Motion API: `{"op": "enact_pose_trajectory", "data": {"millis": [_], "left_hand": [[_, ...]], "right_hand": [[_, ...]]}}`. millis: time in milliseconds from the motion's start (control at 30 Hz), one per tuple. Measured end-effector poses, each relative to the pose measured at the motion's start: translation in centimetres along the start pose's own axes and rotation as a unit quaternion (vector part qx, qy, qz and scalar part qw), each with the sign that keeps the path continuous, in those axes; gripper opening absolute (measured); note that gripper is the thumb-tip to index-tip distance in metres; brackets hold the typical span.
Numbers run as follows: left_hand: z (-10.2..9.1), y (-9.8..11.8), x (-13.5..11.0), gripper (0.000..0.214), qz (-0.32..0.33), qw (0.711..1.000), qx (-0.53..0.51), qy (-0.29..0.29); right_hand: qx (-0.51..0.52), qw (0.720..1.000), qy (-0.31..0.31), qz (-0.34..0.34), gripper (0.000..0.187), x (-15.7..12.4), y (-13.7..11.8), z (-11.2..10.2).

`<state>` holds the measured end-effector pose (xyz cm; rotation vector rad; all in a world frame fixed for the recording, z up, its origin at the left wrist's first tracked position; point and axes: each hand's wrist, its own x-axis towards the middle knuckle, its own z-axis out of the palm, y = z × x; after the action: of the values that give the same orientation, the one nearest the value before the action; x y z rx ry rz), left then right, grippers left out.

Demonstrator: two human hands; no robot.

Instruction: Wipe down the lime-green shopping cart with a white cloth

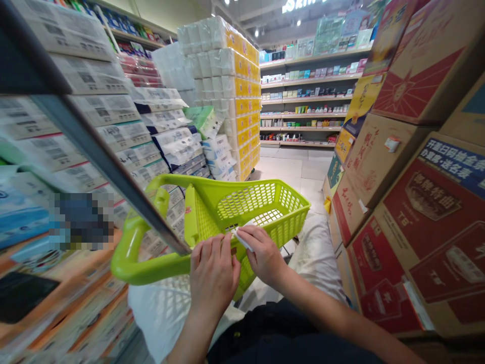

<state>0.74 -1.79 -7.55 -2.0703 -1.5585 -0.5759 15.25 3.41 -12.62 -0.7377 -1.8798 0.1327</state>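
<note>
Lime-green perforated plastic shopping cart was grasped along near side by left hand, thin white sheet held in right hand.

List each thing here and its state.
Green cart: upright
White cloth or tissue: held, partly hidden
Left hand: curled over cart's near rim
Right hand: closed on cloth or tissue
Yellow-labelled packs: stacked, wrapped
White packs: stacked
Cartons: stacked
Back shelves: stocked
Ceiling light: lit

Cartons stacked along right edge; yellow-and-white packs piled top centre; stocked shelves upper right; white packs stacked upper left.
</note>
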Motion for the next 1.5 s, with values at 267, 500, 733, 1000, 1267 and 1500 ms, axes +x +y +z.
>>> {"op": "enact_pose_trajectory", "data": {"millis": [267,500,733,1000,1267,1500], "left_hand": [[0.0,0.0,0.1,0.037,-0.002,1.000,0.003,0.005],[0.1,-0.2,-0.1,0.037,0.001,1.000,0.001,0.011],[0.3,-0.1,-0.1,0.037,-0.003,1.000,0.001,0.018],[0.5,-0.3,-0.2,0.038,0.001,0.999,-0.005,0.033],[0.8,-0.2,-0.2,0.040,-0.006,0.999,-0.021,0.040],[0.5,-0.2,-0.1,0.038,-0.005,0.999,-0.018,0.034]], "right_hand": [[-0.027,0.999,0.021,0.034,0.050,0.2,0.6,-0.1],[-0.008,1.000,-0.003,0.010,0.052,0.2,0.6,-0.2],[-0.015,0.999,-0.002,0.028,0.050,0.5,0.1,0.0],[-0.025,0.999,0.000,0.032,0.054,0.0,0.9,-0.5],[-0.004,1.000,-0.009,0.007,0.052,0.3,-0.7,0.0],[-0.043,0.997,0.021,0.058,0.056,-0.4,1.7,-0.9]]}}
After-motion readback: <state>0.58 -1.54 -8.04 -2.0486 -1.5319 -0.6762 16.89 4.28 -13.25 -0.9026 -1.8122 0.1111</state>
